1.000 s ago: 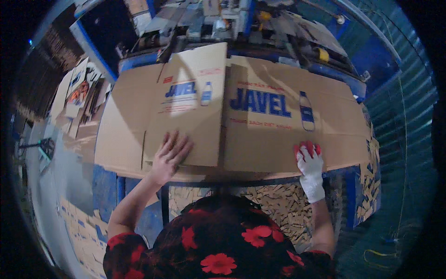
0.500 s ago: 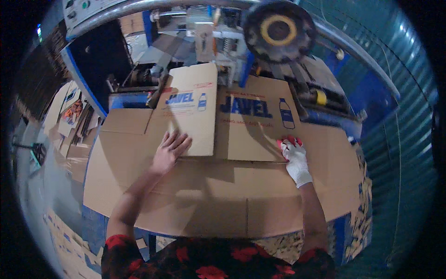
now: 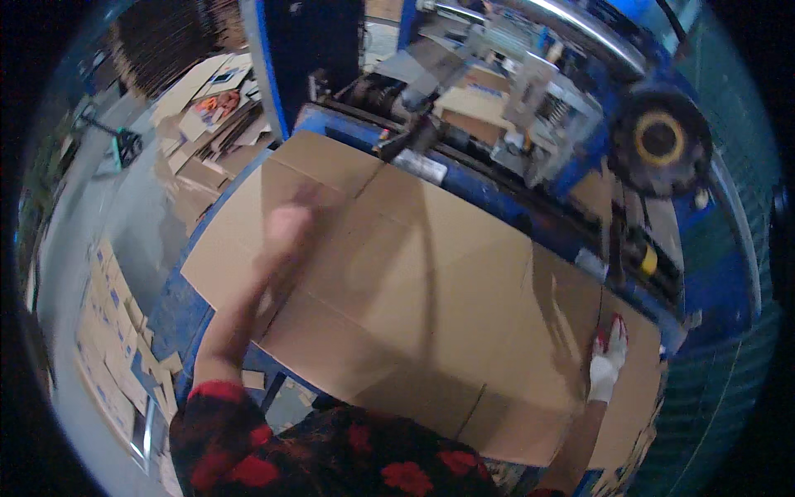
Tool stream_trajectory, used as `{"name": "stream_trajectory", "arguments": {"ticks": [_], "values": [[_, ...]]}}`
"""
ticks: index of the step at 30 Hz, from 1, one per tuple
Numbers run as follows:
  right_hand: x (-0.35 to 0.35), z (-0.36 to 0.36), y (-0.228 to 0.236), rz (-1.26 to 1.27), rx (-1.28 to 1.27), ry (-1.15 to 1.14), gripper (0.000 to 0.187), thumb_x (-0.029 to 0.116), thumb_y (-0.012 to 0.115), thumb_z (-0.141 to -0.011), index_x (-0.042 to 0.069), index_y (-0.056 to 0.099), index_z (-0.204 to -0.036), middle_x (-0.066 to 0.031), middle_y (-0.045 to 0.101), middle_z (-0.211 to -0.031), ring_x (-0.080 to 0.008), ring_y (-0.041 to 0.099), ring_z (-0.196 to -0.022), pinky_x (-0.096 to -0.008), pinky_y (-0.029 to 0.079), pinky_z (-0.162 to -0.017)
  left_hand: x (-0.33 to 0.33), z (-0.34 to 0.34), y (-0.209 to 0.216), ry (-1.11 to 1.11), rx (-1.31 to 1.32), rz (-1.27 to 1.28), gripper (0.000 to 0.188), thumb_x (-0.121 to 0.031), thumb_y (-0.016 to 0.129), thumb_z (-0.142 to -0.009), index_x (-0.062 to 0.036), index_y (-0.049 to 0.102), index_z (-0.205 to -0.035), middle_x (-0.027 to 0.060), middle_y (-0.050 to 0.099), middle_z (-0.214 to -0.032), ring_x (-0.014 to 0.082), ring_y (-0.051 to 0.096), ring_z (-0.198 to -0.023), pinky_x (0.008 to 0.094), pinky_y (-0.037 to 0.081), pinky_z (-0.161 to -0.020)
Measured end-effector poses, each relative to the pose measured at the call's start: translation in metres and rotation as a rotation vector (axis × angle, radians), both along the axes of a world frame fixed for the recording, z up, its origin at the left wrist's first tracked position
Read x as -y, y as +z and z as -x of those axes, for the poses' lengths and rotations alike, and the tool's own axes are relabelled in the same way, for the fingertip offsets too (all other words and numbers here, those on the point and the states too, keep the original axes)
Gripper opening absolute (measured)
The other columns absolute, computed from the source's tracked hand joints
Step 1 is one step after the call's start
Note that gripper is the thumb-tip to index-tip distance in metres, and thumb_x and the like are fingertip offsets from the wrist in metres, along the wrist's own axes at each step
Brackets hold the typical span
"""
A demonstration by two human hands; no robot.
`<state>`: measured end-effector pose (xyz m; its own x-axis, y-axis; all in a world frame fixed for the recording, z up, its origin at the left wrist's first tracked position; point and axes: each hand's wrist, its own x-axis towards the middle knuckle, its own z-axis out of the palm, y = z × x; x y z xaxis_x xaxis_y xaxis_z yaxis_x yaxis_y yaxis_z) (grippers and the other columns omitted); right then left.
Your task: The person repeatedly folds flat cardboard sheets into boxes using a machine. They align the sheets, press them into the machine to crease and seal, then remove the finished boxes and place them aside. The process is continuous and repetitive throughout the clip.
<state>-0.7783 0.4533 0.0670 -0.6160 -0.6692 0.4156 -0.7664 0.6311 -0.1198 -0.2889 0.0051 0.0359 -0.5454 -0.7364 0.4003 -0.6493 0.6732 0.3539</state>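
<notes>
A large flat sheet of brown cardboard (image 3: 464,273) with crease lines and slots lies in front of me, plain side up. My left hand (image 3: 291,224), bare and smeared by motion, is over its left part; its fingers do not show clearly, nor whether it touches the sheet. My right hand (image 3: 609,360), in a white glove with red fingers, rests near the sheet's right end. Its fingers are stretched out and grip nothing. Beyond the far edge runs a blue machine (image 3: 530,228), with a smaller piece of cardboard (image 3: 472,116) inside it.
A dark wheel with a yellow ring (image 3: 660,138) stands out from the machine at the right. Cardboard piles (image 3: 219,116) stand at the far left, and more flat cardboard (image 3: 112,348) lies lower left. A green pallet jack (image 3: 124,145) is on the floor.
The view has turned left. Both printed cardboard pieces are gone from the top of the large sheet. My left hand has lifted off them and moves; my right hand has shifted toward the sheet's right end.
</notes>
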Motion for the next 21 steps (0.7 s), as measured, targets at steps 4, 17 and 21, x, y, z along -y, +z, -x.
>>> {"name": "stream_trajectory", "arguments": {"ticks": [4,17,21], "values": [[-0.117,-0.078,-0.014,-0.288,-0.005,-0.402,0.051,0.021,0.057,-0.087,0.005,0.047,-0.135,-0.0165,0.043,-0.141,-0.0359,0.035,-0.133,-0.0481,0.021,-0.112,-0.008,-0.194,-0.005,0.652,0.416,-0.004,0.041,-0.038,0.054,-0.09,-0.0045,0.062,-0.111,0.0233,0.062,-0.107,0.0418,0.059,-0.097,0.0457,0.046,-0.087],[-0.229,-0.213,-0.035,0.406,-0.296,-1.032,0.064,0.028,0.074,-0.076,0.005,0.048,-0.131,-0.0173,0.043,-0.139,-0.0394,0.033,-0.132,-0.0485,0.032,-0.106,0.073,-0.346,-0.051,0.344,0.125,-0.376,0.044,-0.037,0.07,-0.084,0.0037,0.063,-0.098,0.0101,0.062,-0.075,0.0165,0.054,-0.065,0.0329,0.044,-0.06],[-0.257,-0.217,-0.071,1.622,0.958,-0.644,0.056,0.02,0.064,-0.088,0.005,0.041,-0.137,-0.0131,0.057,-0.12,-0.0243,0.052,-0.114,-0.0344,0.044,-0.096,0.037,-0.316,0.009,0.334,0.117,-0.201,0.044,-0.036,0.069,-0.085,0.0031,0.062,-0.105,0.0098,0.065,-0.085,0.0164,0.059,-0.075,0.0327,0.046,-0.066]]}}
